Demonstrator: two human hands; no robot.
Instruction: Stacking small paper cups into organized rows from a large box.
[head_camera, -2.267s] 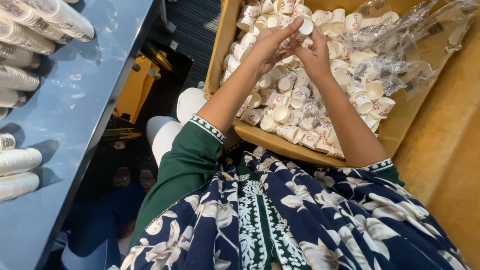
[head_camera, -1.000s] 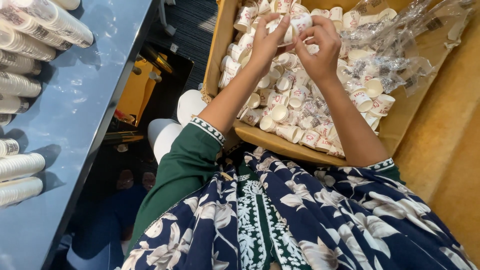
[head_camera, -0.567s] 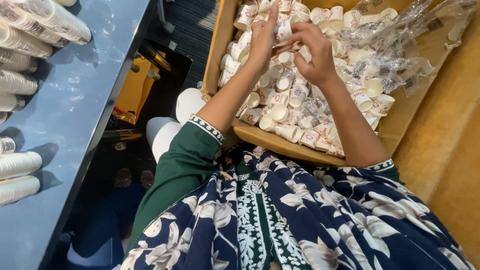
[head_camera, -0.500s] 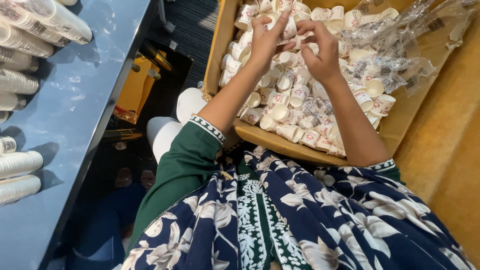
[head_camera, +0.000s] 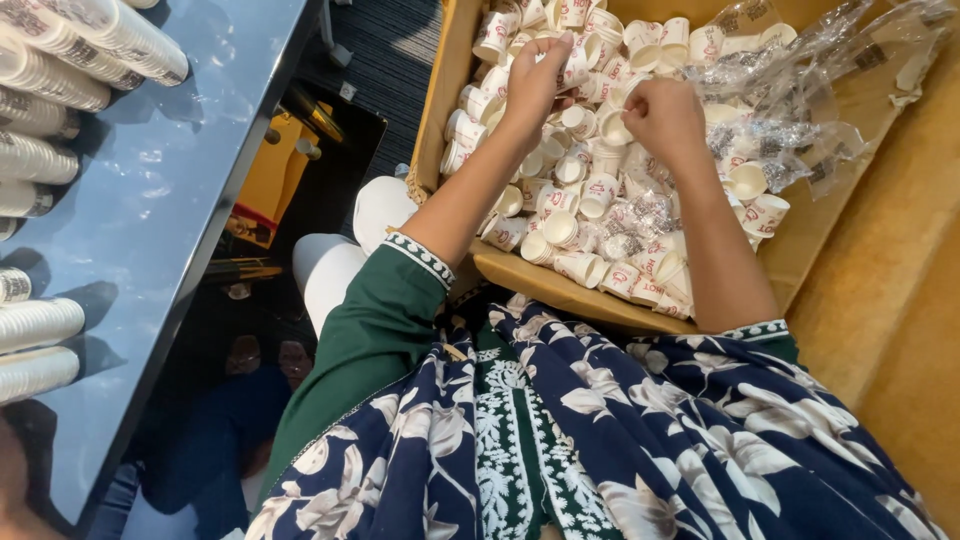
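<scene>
1. A blue table (head_camera: 150, 200) fills the left side, well apart from the hands

2. A cardboard box (head_camera: 445, 120) sits in front of the person, its near wall just beside the lap; it is full of loose small paper cups (head_camera: 560, 230), white with red print, lying at all angles

3. Crumpled clear plastic wrap (head_camera: 800, 110) lies in the right part of the box, over and among the cups

4. Sleeves of stacked white cups (head_camera: 60, 75) lie on their sides along the table's left edge, some near the top, some lower down

5. The left hand (head_camera: 535, 85) reaches over the cups in the upper middle of the box, fingers curled round one small cup (head_camera: 575, 65) at the fingertips

6. The right hand (head_camera: 665, 115) is just beside it, near but not touching, closed into a loose fist above the pile; whether it grips a cup or only touches the ones beneath, I cannot tell
</scene>
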